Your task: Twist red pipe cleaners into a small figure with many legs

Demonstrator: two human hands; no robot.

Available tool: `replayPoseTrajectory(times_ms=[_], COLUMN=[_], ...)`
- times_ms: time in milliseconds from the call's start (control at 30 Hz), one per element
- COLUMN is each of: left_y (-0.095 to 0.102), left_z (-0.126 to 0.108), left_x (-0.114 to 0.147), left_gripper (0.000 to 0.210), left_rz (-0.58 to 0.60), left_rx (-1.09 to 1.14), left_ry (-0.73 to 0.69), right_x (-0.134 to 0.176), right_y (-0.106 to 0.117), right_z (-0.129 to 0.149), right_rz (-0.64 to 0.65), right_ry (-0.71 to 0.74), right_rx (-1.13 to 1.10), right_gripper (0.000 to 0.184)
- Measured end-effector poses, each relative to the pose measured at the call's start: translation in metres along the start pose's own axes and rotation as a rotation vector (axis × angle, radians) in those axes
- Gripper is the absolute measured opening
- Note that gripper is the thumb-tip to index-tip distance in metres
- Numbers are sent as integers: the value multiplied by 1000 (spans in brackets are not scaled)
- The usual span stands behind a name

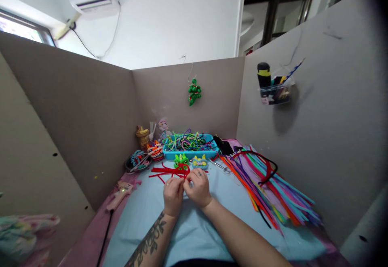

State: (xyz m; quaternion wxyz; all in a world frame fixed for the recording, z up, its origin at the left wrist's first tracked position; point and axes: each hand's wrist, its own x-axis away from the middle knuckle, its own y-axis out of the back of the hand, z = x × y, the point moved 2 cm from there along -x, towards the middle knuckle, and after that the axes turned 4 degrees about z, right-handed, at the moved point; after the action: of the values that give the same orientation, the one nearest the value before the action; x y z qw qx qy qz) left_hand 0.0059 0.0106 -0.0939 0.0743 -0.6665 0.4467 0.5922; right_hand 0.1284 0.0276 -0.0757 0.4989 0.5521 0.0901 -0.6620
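My left hand (173,194) and my right hand (198,187) meet over the middle of the blue cloth, both closed with fingertips pinched together. Between them is a red pipe cleaner (185,174), mostly covered by the fingers; its strand shows just above where they meet. Just beyond my hands lie several loose red pipe cleaners (163,171). Close behind these sit a green fuzzy figure (181,161) and a blue and yellow fuzzy figure (199,162). Scissors (220,166) rest to the right of the figures.
A blue tray (190,154) full of tangled pipe cleaners stands at the back. Bundled colourful pipe cleaners (266,190) spread along the right. At left are a dark bowl (138,162) and a pink corded glue gun (120,196). Grey panels (188,117) enclose three sides.
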Motion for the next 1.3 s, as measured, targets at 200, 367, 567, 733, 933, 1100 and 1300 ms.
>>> replayPoseTrajectory(times_ms=[200, 367, 567, 733, 933, 1100, 1300], left_y=[0, 1, 0, -1, 2, 3, -8], left_z=[-1, -2, 3, 9, 6, 10, 28], left_x=[0, -2, -2, 2, 1, 1, 5], left_gripper=[15, 14, 16, 16, 25, 30, 18], left_rz=[-24, -21, -34, -71, -119, -261, -209], left_rx=[-31, -22, 37, -11, -49, -13, 173], left_ry=[-15, -3, 38, 40, 96, 215, 539], right_x=[-1, -1, -7, -12, -12, -16, -13], right_y=[0, 0, 10, 16, 13, 8, -16], right_z=[4, 4, -9, -16, -19, -52, -88], right_rz=[6, 5, 72, 127, 115, -199, -428], right_ry=[-46, -81, 110, 154, 109, -398, -1017], right_rx=[58, 23, -167, -177, -239, -576, -1420], right_gripper=[10, 11, 10, 18, 11, 9, 11])
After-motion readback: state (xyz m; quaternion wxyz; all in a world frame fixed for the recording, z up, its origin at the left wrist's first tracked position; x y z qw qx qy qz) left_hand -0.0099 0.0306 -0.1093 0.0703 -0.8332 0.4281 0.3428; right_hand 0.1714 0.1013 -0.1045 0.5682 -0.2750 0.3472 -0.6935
